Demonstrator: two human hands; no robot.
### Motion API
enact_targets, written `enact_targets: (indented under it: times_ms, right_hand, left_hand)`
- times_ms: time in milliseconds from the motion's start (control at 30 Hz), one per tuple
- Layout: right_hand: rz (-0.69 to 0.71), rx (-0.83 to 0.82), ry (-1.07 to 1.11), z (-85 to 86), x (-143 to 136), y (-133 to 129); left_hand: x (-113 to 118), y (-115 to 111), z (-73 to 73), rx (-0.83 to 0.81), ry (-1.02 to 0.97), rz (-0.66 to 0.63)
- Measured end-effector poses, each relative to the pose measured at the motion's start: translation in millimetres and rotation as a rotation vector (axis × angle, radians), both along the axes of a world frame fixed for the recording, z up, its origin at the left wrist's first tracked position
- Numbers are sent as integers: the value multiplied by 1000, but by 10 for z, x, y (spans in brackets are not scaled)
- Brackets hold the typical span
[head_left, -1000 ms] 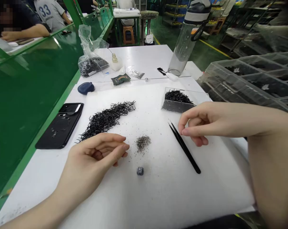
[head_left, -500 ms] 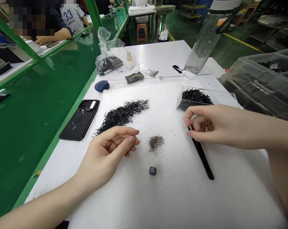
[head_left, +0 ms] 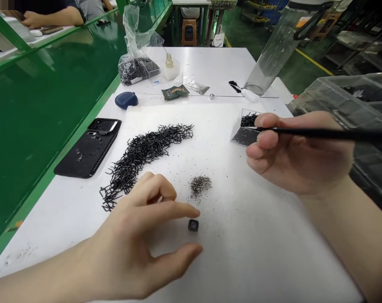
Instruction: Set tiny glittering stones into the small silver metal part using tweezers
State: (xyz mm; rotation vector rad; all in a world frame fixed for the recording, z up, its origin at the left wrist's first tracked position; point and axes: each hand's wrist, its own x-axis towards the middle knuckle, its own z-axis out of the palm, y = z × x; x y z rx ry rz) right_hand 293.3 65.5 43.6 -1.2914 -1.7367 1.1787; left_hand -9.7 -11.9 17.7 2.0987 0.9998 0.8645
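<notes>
My left hand (head_left: pixel 137 240) is open, thumb and index finger parted on either side of a small dark rounded cube (head_left: pixel 193 225) on the white work surface. I cannot tell whether the index fingertip touches it. My right hand (head_left: pixel 304 164) grips black tweezers (head_left: pixel 329 134), held level above the surface with the thin tip pointing left. Just past the cube lies a small heap of tiny shiny grains (head_left: pixel 200 185). Behind my left hand stretches a long pile of short bent black pieces (head_left: pixel 146 147). A clear box (head_left: pixel 244 135) of similar black pieces is partly hidden by my right hand.
A black phone case (head_left: pixel 86 147) and a blue rounded case (head_left: pixel 126 100) lie at the left. Farther back are a plastic bag (head_left: pixel 137 69), a small bottle (head_left: pixel 169 61), a green packet (head_left: pixel 174 92) and a tall clear bottle (head_left: pixel 269 54). Clear bins (head_left: pixel 339 94) stand at right.
My right hand has turned over and lifted the tweezers from a slant to level. My left hand has moved nearer and spread its thumb and index finger around the cube. The view has shifted slightly.
</notes>
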Motion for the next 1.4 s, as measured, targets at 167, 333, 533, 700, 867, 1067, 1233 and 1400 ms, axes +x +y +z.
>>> enact_targets:
  times_ms: [167, 333, 533, 700, 867, 1067, 1233, 1400]
  right_hand:
    - [156, -308, 456, -73, 40, -72]
    - [221, -187, 240, -88, -17, -167]
    - [277, 45, 41, -150, -74, -183]
    - [230, -45, 15, -149, -95, -177]
    - [189, -12, -57, -94, -135, -167]
    - [125, -16, -29, -81, -182, -185]
    - [121, -23, -36, -115, -180, -193]
    - [130, 2, -52, -154, -160, -189]
  left_hand:
    - [-9, 4, -62, 90, 105, -78]
    - [-50, 25, -95, 78, 112, -49]
    - [-55, 15, -106, 36, 127, 4]
    - [-38, 24, -98, 59, 142, 23]
    - [-28, 20, -76, 56, 182, -4]
    - [-39, -7, -82, 38, 197, -17]
    - [-50, -5, -91, 44, 201, -8]
    - [-22, 13, -80, 48, 176, 28]
